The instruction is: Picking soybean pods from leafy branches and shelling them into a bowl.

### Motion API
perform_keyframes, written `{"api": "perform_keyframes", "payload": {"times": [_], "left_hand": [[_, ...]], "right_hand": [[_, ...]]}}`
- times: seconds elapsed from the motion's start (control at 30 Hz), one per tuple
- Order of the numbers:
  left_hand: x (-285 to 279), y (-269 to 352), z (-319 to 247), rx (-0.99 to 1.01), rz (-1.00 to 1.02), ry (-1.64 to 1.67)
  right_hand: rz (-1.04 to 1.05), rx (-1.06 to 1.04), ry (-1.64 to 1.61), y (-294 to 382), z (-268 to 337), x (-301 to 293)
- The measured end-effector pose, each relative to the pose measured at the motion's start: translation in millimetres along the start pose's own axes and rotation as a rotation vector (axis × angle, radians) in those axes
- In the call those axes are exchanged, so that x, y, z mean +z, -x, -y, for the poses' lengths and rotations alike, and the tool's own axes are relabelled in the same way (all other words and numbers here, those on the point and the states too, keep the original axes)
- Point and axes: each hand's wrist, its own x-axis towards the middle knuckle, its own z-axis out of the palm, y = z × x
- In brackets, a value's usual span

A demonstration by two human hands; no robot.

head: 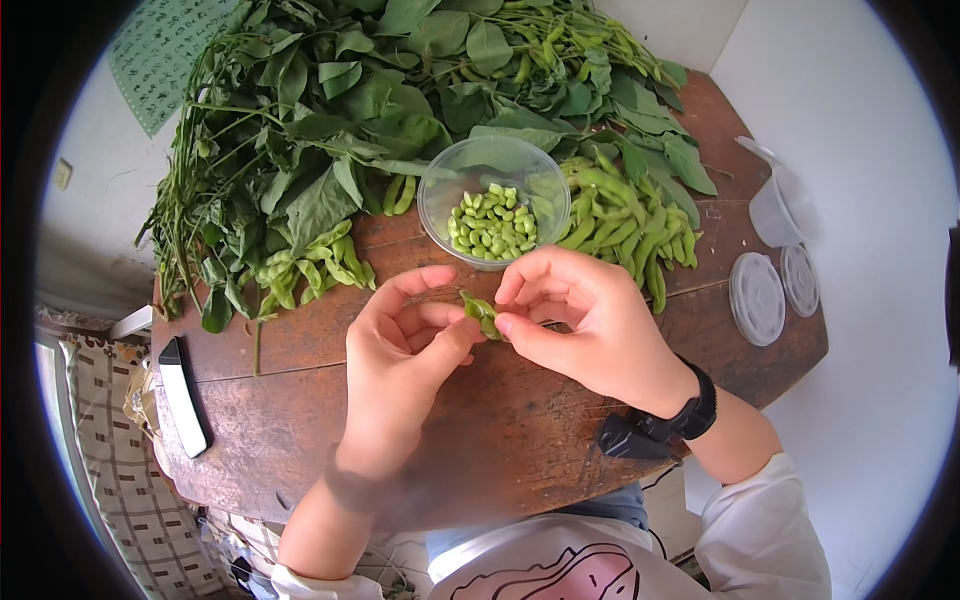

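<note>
Between my two hands is a green soybean pod, split along its length. My left hand grips one end between thumb and fingers, its index finger raised. The thumb and fingers of my right hand pinch the other end. Just beyond them stands a clear plastic bowl with shelled green soybeans in its bottom. A heap of whole soybean pods lies to the bowl's right, partly behind my right hand. Split-looking pods are piled to the left.
Leafy soybean plants cover the back of the wooden table. A smartphone lies near the left edge. Clear plastic containers and two round lids are at the right. A black device sits by the front edge, below my right wrist.
</note>
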Motion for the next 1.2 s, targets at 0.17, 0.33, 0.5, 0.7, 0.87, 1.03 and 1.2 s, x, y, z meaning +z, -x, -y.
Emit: {"api": "perform_keyframes", "payload": {"times": [0.17,0.33,0.5,0.7,0.87,1.03,1.2], "left_hand": [[-4.9,-2.1,2.3,-0.047,0.022,0.057],[-5.4,-3.0,2.4,-0.082,0.017,0.092],[-8.3,-4.1,3.6,-0.088,0.054,0.127],[-15.7,-7.2,8.0,-0.180,0.160,0.341],[-14.0,-8.7,6.8,-0.185,0.147,0.330],[-13.3,-7.3,1.3,-0.131,0.094,0.307],[-30.8,-22.6,0.5,0.074,-0.161,0.284]], "right_hand": [[0.144,-0.192,0.448,-3.6,7.4,-9.7],[0.140,-0.502,0.635,-3.1,-4.1,-8.6],[0.145,-0.581,0.671,-3.3,-4.7,-9.1],[0.213,-0.541,0.463,-9.9,-3.2,-13.8],[0.156,-0.607,0.691,-8.0,0.8,-9.6],[0.131,-0.622,0.739,-7.9,7.5,-6.9],[-0.145,-0.672,0.854,-31.0,16.5,-26.2]]}}
